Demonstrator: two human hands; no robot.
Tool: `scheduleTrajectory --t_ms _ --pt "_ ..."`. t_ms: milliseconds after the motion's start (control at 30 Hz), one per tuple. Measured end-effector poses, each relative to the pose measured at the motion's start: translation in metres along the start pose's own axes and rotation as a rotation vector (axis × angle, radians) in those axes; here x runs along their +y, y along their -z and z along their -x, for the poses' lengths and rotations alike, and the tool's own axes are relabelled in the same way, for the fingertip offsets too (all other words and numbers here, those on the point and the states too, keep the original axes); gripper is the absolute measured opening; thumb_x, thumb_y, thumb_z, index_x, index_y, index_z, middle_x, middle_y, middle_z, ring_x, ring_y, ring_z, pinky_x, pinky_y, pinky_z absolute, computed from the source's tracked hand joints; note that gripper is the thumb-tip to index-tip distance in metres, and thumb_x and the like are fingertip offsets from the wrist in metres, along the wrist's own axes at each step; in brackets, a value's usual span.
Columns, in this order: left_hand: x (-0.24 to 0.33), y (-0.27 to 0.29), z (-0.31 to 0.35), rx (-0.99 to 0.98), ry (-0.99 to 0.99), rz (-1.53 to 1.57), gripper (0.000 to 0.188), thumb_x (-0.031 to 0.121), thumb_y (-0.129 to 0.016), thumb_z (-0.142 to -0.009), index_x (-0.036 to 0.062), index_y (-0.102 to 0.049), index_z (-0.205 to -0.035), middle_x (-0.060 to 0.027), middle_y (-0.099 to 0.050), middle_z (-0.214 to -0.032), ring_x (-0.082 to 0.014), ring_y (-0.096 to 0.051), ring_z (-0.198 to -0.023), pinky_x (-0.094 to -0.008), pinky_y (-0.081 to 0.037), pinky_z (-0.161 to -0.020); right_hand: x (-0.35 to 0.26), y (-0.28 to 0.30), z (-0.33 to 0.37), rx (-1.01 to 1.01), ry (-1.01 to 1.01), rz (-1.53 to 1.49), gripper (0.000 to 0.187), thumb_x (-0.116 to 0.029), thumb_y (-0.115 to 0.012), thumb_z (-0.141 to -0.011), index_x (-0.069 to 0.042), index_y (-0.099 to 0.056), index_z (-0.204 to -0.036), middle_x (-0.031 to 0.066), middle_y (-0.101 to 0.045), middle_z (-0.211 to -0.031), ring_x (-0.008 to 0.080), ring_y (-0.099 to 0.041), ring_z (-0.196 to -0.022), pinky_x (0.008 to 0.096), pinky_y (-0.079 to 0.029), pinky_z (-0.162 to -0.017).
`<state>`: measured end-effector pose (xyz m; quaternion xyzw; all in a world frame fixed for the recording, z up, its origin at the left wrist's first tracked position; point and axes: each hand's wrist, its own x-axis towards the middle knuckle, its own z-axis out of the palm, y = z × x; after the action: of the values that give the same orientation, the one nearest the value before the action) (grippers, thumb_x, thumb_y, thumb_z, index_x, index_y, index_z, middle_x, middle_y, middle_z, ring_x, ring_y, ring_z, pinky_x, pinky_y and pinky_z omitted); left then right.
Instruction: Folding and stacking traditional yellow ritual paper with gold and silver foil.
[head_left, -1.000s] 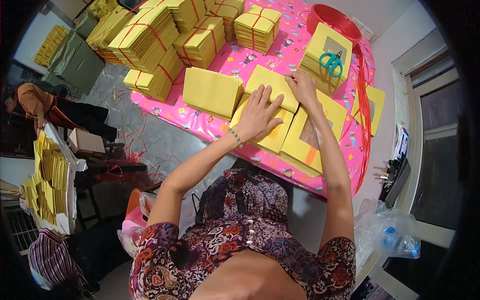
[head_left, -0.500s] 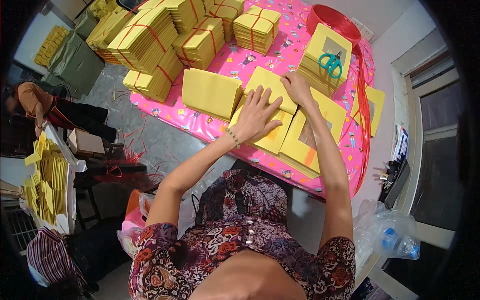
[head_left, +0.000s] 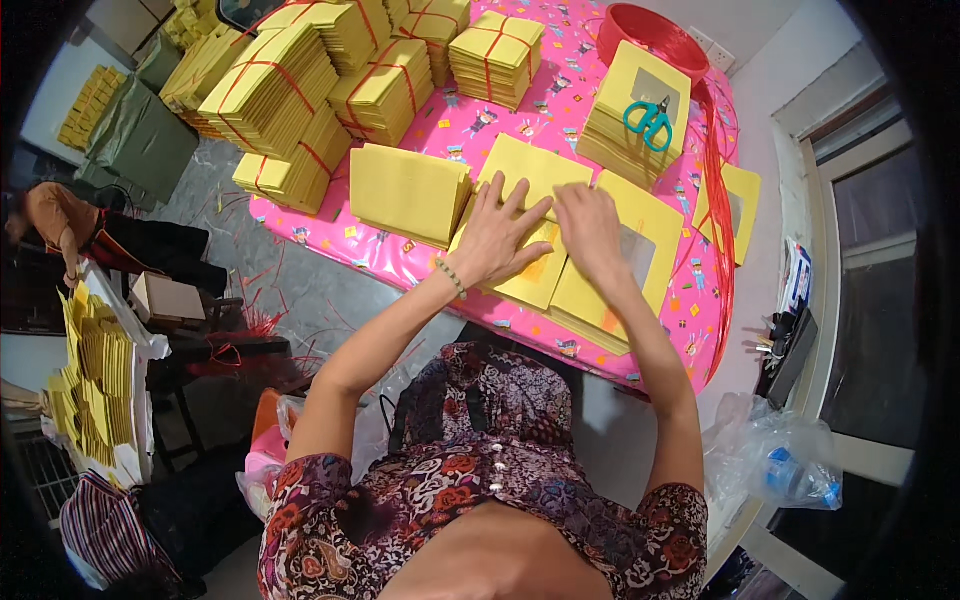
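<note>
My left hand lies flat with spread fingers on a folded sheet of yellow paper on top of a pile. The fingers of my right hand are bent and pressed together at that sheet's right edge; their tips are partly hidden. Under my right wrist and forearm is another stack of yellow paper, with a grey patch and an orange mark on its top. A folded yellow stack stands just left of my left hand.
Yellow bundles tied with red string fill the back left of the pink patterned table cover. Green-handled scissors lie on a tall stack at the back right, near a red basin and red strands. A person works far left.
My right hand has come down from the paper's far edge toward its right side, fingers now more curled. My left hand stays flat on the sheet. The whole view has shifted slightly.
</note>
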<state>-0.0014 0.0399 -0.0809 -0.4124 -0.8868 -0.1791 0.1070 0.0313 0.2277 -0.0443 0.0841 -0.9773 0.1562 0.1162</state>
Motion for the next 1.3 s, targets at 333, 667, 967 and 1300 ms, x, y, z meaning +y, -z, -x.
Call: scheduleTrajectory --t_ms 333,667,967,1300 --pt "0.001 0.000 0.001 -0.027 0.005 0.018 0.063 0.057 -0.046 -0.094 0.0239 -0.043 -0.147 -0.0224 -0.037 -0.149 -0.0542 -0.026 -0.137 -0.0601 -0.023 -0.113 -0.016 -0.008 0.047 -0.153 -0.012 0.100 0.059 -0.018 -0.053 -0.095 0.000 -0.034 -0.147 0.0204 -0.034 -0.153 0.0352 -0.029 -0.144 0.0563 -0.018 -0.117" --pt "-0.007 -0.004 0.001 -0.031 -0.016 0.048 0.068 0.050 -0.047 -0.095 0.0098 -0.037 -0.149 -0.0193 -0.031 -0.155 -0.0474 -0.022 -0.143 -0.0569 -0.021 -0.116 -0.015 -0.010 0.048 -0.206 0.002 0.191 0.071 -0.037 -0.048 -0.094 0.004 -0.030 -0.149 0.0218 -0.028 -0.156 0.0334 -0.022 -0.147 0.0560 -0.005 -0.119" --pt "-0.013 -0.003 0.004 -0.127 -0.020 0.040 0.072 0.050 -0.046 -0.096 0.0021 -0.033 -0.148 -0.0233 -0.030 -0.154 -0.0433 -0.023 -0.144 -0.0518 -0.021 -0.118 -0.019 -0.010 0.049 -0.147 0.053 0.180 0.067 -0.038 -0.049 -0.094 -0.002 -0.034 -0.149 0.0177 -0.030 -0.156 0.0353 -0.024 -0.146 0.0564 -0.007 -0.119" --pt "-0.020 -0.005 -0.001 -0.129 -0.027 0.158 0.070 0.048 -0.047 -0.094 0.0040 -0.037 -0.146 -0.0270 -0.030 -0.152 -0.0465 -0.025 -0.142 -0.0540 -0.023 -0.116 -0.011 -0.006 0.034 -0.129 0.090 0.170 0.049 -0.031 -0.055 -0.095 -0.004 -0.052 -0.136 0.0139 -0.051 -0.142 0.0354 -0.044 -0.134 0.0565 -0.022 -0.116"
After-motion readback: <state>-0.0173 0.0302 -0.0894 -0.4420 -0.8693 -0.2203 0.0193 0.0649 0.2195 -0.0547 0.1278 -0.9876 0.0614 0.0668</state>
